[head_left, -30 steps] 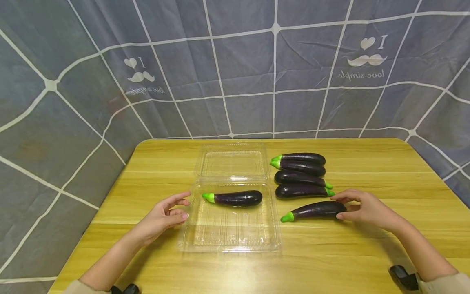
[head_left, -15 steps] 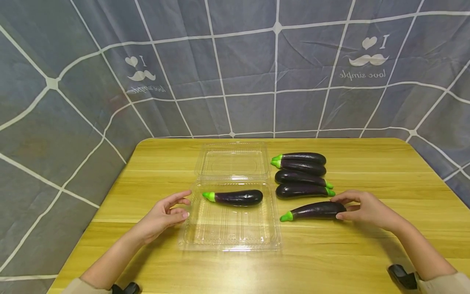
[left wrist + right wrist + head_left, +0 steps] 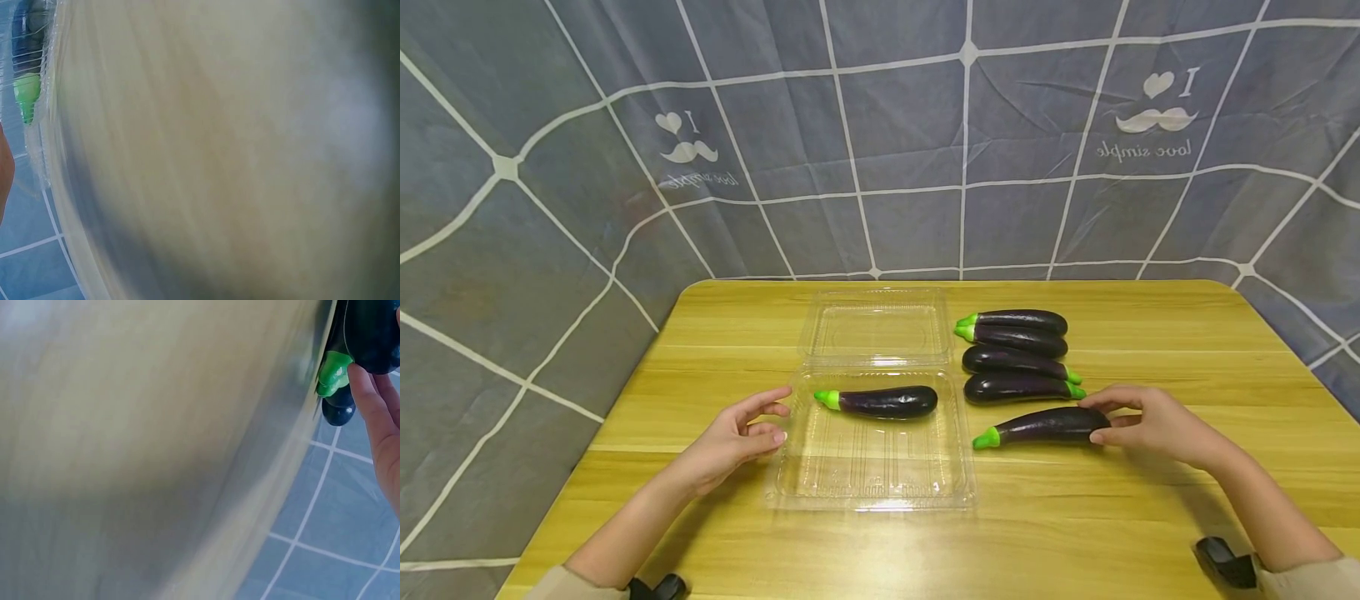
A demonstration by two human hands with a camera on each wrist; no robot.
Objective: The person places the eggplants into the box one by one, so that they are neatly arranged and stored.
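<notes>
In the head view, my right hand (image 3: 1157, 429) pinches the rounded dark end of an eggplant (image 3: 1048, 425) between thumb and fingers. Its green stem points left toward the container. The right wrist view shows that eggplant (image 3: 372, 334) at the upper right, with fingertips (image 3: 365, 394) against it. My left hand (image 3: 733, 442) is beside the left rim of a clear plastic clamshell container (image 3: 880, 505), fingers loosely bent and holding nothing; whether it touches the rim I cannot tell. One eggplant (image 3: 887, 403) lies crosswise inside the container, stem to the left.
Several more eggplants (image 3: 1018, 387) lie in a stacked row right of the container, behind the held one. The container's lid (image 3: 880, 329) is folded back flat on the wooden table (image 3: 715, 333). A grey curtain (image 3: 902, 150) hangs behind the table.
Almost nothing differs. My right hand and the eggplant in it appear shifted very slightly right; the left hand stays where it was.
</notes>
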